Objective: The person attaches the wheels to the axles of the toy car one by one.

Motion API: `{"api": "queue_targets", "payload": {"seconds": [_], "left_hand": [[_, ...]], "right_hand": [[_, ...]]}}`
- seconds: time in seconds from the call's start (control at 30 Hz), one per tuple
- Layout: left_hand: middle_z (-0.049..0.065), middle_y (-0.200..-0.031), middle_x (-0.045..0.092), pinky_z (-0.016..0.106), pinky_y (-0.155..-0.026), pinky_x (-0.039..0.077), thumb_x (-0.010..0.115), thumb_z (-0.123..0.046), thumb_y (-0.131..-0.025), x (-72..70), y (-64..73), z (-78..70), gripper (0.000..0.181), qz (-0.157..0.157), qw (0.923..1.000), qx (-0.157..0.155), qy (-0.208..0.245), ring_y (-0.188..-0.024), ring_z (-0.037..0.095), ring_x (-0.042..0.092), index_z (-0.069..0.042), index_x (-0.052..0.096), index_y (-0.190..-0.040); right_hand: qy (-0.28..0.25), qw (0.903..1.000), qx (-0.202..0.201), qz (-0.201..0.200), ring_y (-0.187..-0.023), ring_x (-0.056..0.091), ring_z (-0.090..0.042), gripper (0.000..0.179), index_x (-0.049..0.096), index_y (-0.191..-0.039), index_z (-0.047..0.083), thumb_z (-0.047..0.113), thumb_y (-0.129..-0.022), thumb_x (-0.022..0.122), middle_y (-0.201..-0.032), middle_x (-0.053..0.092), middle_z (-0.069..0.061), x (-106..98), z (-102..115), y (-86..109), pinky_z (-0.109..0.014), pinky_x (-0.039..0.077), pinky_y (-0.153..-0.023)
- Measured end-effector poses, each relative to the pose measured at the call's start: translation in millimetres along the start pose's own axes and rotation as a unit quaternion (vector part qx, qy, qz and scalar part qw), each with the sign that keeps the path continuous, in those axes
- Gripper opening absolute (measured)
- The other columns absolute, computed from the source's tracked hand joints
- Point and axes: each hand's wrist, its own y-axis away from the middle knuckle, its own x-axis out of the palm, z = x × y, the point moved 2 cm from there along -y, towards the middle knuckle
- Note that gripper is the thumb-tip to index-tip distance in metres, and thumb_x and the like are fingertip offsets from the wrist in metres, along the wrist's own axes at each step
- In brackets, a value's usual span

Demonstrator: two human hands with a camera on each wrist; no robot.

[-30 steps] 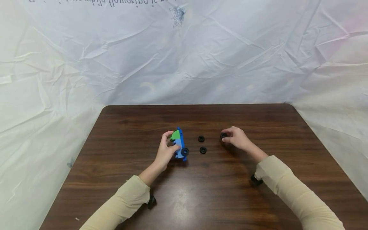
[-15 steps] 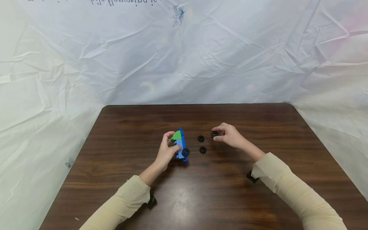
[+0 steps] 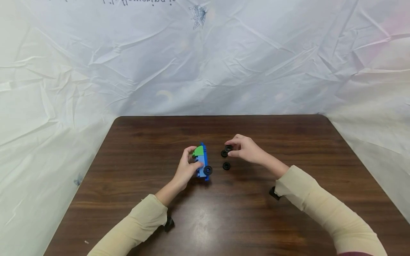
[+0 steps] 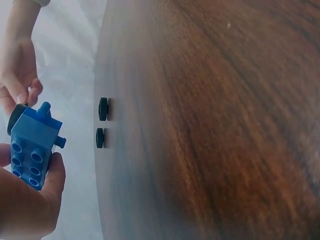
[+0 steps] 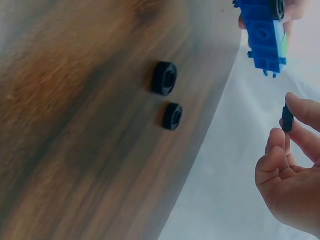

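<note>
My left hand (image 3: 185, 170) grips a toy car (image 3: 201, 160) made of blue blocks with a green curved block (image 3: 199, 151) at its far end. One black wheel (image 3: 208, 170) is fitted on the car's near right side. In the right wrist view the car's blue underside (image 5: 265, 37) shows bare axle stubs at the lower end. Between thumb and fingertips, my right hand (image 3: 246, 149) pinches another black wheel (image 5: 287, 119), held up to the right of the car. Two loose black wheels, a farther one (image 3: 224, 153) and a nearer one (image 3: 226, 166), lie on the table between both hands.
The brown wooden table (image 3: 205, 206) has a far edge against a pale hanging cloth (image 3: 205, 71). Dark wrist cameras (image 3: 168, 224) sit under both sleeves. A tiny white scrap (image 3: 86, 242) lies at the table's near left.
My right hand has moved left with the pinched wheel, closer to the car and over the farther loose wheel. The left hand and car have barely shifted.
</note>
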Motion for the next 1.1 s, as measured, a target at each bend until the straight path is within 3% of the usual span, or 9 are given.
{"api": "queue_targets", "payload": {"seconds": [0.7,1.1], "left_hand": [[0.016,-0.114,0.043,0.028,-0.066,0.048,0.054,-0.002,-0.079,1.7,-0.1,1.4,0.054,0.011,0.9999,-0.011,-0.006,-0.082,0.021,0.055,-0.017,0.032,-0.126],[0.017,-0.117,0.043,0.029,-0.067,0.048,0.054,-0.003,-0.080,3.3,2.6,-2.7,0.054,0.026,0.9995,-0.018,-0.003,-0.082,0.019,0.057,-0.016,0.031,-0.126]], "right_hand": [[0.006,0.9990,-0.043,0.003,-0.062,0.046,-0.013,0.035,0.058,-0.114,0.006,0.014,-0.080,0.064,-0.092,0.051,-0.005,17,25,-16.5,-0.024,0.040,-0.055],[0.046,0.9961,-0.074,-0.010,-0.061,0.046,-0.014,0.036,0.059,-0.114,0.005,0.015,-0.080,0.064,-0.092,0.052,-0.004,26,36,-20.9,-0.022,0.039,-0.054]]}}
